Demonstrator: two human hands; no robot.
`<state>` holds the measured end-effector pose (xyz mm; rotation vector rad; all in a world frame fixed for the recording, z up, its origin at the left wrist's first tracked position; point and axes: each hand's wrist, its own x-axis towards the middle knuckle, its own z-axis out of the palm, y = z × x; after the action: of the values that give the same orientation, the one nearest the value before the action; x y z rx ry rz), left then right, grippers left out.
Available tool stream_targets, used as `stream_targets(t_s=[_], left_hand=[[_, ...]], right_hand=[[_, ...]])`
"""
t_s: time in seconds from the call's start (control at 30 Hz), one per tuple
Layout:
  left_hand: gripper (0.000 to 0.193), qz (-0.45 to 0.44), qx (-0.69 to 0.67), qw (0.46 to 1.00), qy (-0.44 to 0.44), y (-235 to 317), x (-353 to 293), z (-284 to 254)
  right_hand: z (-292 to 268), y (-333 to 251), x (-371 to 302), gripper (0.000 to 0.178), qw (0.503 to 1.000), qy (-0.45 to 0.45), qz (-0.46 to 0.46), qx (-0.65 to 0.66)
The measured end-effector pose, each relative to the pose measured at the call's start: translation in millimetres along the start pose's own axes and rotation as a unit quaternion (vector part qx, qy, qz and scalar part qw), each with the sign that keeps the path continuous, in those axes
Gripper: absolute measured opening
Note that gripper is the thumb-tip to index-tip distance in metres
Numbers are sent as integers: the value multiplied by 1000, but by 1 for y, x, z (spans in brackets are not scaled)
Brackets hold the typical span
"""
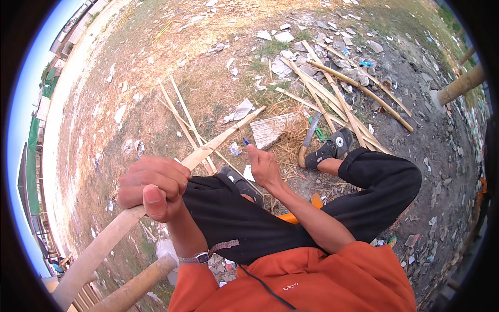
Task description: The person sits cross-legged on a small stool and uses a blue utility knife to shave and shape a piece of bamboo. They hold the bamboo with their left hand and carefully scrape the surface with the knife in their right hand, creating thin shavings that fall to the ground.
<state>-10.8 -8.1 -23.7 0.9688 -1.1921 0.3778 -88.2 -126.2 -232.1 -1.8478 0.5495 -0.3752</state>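
My left hand (156,188) is wrapped round a long, pale bamboo strip (221,138). The strip slants from the lower left up past my knees to the middle of the view. My right hand (264,167) is closed near the strip's far end, apart from it; what it holds, if anything, is hidden. A small blue thing shows just beyond its thumb, and I cannot tell whether it lies on the ground. A rough wooden block (270,129) lies beyond my right hand. Beside my right foot, a large knife (310,132) with a wooden handle leans near dry straw.
Several split bamboo strips (340,104) lie piled at the far right, with more strips (183,112) at the left. A bamboo pole (140,286) is at the lower left, a post (461,85) at the right. An orange object (288,218) lies under my legs. Broken shards litter the ground.
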Motion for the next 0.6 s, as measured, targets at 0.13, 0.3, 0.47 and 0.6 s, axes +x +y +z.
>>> stream_targets(t_s=[0.13,0.3,0.47,0.6], left_hand=[[45,-24,-17,1000,-4,-1,1,-12],[43,-25,-27,999,4,-2,-1,-11],[42,-21,-15,999,20,-1,0,-13],[41,-32,-24,999,0,-2,-1,-12]], right_hand=[[-2,15,17,54,998,-29,39,-36],[11,34,21,54,996,-3,73,-58],[8,25,32,54,996,-17,61,-62],[5,59,35,56,991,9,86,-98]])
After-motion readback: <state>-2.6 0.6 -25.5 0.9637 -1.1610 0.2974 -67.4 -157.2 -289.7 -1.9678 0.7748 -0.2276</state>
